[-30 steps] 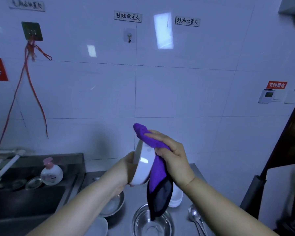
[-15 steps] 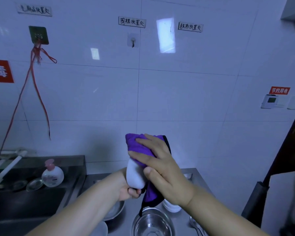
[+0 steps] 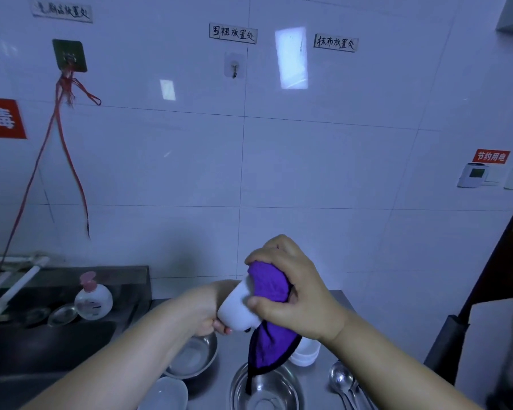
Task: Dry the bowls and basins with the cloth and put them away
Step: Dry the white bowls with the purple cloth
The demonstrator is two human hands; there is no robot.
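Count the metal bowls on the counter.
2. One metal bowl sits under the left forearm; the other sits under the hanging cloth. Arms and the frame's bottom edge may hide more.

A steel counter carries two steel basins, white bowls and spoons.

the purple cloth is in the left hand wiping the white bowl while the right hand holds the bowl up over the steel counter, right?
Not quite: the hands are swapped. The head view shows the right hand gripping the purple cloth and wiping the white bowl, while the left hand holds the bowl up over the steel counter.
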